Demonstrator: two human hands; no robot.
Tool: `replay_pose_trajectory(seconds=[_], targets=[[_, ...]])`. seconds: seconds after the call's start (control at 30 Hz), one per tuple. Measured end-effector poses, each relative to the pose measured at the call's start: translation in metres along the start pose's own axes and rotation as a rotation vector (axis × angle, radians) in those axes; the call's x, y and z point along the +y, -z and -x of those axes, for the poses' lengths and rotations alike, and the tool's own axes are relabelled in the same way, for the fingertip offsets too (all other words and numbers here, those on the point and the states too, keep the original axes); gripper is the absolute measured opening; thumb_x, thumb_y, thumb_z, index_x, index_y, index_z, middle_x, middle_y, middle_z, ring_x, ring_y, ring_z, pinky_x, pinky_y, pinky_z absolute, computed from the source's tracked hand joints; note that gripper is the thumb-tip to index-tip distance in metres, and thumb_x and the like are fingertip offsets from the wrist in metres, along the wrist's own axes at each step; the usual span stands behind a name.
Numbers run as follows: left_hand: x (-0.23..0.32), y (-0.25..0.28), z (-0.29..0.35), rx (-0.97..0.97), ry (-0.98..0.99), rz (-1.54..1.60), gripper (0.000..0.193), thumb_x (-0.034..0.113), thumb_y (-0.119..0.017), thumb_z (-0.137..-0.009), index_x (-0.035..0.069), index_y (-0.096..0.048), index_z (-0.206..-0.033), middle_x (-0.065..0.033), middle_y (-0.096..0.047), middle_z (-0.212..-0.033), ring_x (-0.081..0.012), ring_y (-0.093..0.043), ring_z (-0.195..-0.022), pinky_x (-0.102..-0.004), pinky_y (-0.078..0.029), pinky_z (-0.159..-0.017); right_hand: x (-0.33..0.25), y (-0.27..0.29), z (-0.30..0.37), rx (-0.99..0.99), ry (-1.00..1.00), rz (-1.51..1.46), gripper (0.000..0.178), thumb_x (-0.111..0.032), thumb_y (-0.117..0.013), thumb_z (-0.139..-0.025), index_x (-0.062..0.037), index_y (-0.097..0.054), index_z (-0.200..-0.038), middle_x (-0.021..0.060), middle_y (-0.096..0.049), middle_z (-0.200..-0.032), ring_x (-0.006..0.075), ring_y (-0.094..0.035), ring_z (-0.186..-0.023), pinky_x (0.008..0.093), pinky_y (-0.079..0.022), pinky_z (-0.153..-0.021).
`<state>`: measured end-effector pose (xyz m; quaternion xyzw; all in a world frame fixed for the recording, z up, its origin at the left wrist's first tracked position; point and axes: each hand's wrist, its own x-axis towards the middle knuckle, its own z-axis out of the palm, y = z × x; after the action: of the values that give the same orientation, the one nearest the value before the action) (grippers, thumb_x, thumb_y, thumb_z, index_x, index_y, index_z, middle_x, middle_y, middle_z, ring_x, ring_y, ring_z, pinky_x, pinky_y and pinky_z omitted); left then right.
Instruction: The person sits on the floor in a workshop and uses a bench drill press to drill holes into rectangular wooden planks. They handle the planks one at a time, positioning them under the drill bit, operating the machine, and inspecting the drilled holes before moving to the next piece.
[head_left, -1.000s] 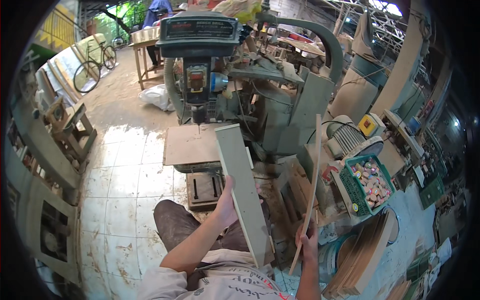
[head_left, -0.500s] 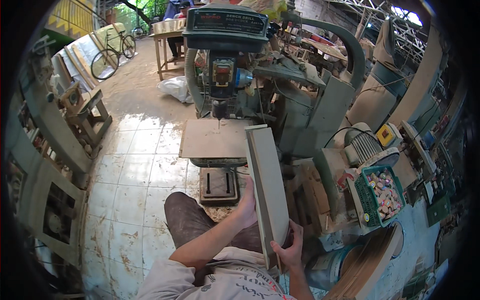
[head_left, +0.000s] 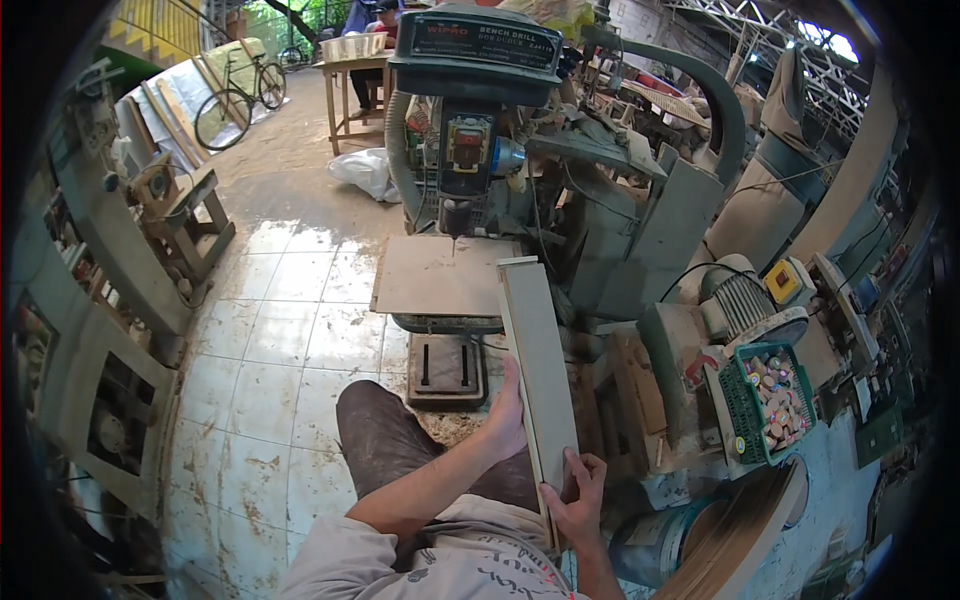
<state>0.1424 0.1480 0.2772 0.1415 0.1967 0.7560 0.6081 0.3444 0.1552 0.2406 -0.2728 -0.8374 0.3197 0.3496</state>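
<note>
A long, narrow wooden board (head_left: 545,370) with a thin strip along its left edge and a small crosspiece at its far end stands slanted in front of me, its broad face toward me. My left hand (head_left: 507,415) presses against its left edge, the fingers partly hidden behind it. My right hand (head_left: 577,500) grips the right edge near the lower end, thumb on the face. Just beyond is a bench drill (head_left: 470,60), with a flat wooden sheet (head_left: 435,280) on its table under the bit. The board's far end overlaps the sheet's right side in view.
A green basket of small round pieces (head_left: 742,410) stands at the right by a dusty motor (head_left: 735,305). Curved wooden boards (head_left: 745,540) lean by a blue bucket (head_left: 640,548) at lower right. Machine frames line the left. Farther back are a bicycle (head_left: 240,98), a table and a person.
The board has turned, so its broad face shows more and the groove along its left side less. Both hands remain on it. The whole view has shifted slightly.
</note>
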Motion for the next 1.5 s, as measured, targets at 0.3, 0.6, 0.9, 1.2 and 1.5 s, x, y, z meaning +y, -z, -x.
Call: replay_pose_trajectory(seconds=[0.3, 0.6, 0.9, 1.2, 1.5], targets=[[0.0, -0.002, 0.003, 0.02, 0.013, -0.021, 0.08, 0.075, -0.028, -0.085, 0.01, -0.047, -0.127, -0.0082, -0.058, -0.11, -0.0212, -0.058, -0.102, -0.0385, -0.05, -0.088, -0.004, 0.003, 0.0, -0.02, 0.019, 0.044, 0.068, -0.012, -0.079, -0.066, -0.0111, -0.054, -0.129, 0.014, -0.039, -0.113, 0.0267, -0.045, -0.098, 0.0365, -0.04, -0.085], [0.0, 0.001, 0.002, -0.012, 0.015, -0.004, 0.082, 0.076, -0.026, -0.085, 0.009, -0.046, -0.127, -0.0093, -0.059, -0.11, -0.0225, -0.059, -0.102, -0.0391, -0.05, -0.089, -0.005, 0.002, 0.001, -0.014, 0.034, 0.087, 0.068, -0.017, -0.081, -0.065, -0.0109, -0.056, -0.128, 0.0156, -0.04, -0.116, 0.0288, -0.045, -0.1, 0.0376, -0.042, -0.085], [0.002, 0.001, 0.005, -0.021, 0.012, 0.004, 0.082, 0.076, -0.025, -0.085, 0.009, -0.048, -0.127, -0.009, -0.059, -0.11, -0.0221, -0.059, -0.102, -0.0393, -0.05, -0.088, -0.01, 0.002, -0.001, -0.03, 0.029, 0.113, 0.067, -0.014, -0.08, -0.064, -0.0098, -0.057, -0.127, 0.0141, -0.04, -0.116, 0.0277, -0.046, -0.1, 0.0372, -0.042, -0.085], [0.003, -0.001, 0.008, -0.013, 0.036, 0.037, 0.081, 0.075, -0.025, -0.085, 0.008, -0.048, -0.126, -0.0079, -0.059, -0.108, -0.0202, -0.058, -0.101, -0.0379, -0.049, -0.088, -0.01, 0.001, 0.003, -0.012, 0.05, 0.14, 0.067, -0.018, -0.082, -0.064, -0.0096, -0.058, -0.125, 0.0159, -0.04, -0.116, 0.0293, -0.047, -0.098, 0.0378, -0.042, -0.083], [0.006, -0.002, 0.011, -0.11, -0.017, 0.065, 0.089, 0.078, -0.019, -0.084, 0.008, -0.042, -0.133, -0.011, -0.056, -0.117, -0.0245, -0.056, -0.109, -0.0459, -0.047, -0.095, -0.026, 0.002, 0.001, -0.02, 0.065, 0.206, 0.066, -0.026, -0.083, -0.066, -0.0131, -0.057, -0.126, 0.0183, -0.039, -0.114, 0.0325, -0.044, -0.1, 0.0403, -0.042, -0.083]])
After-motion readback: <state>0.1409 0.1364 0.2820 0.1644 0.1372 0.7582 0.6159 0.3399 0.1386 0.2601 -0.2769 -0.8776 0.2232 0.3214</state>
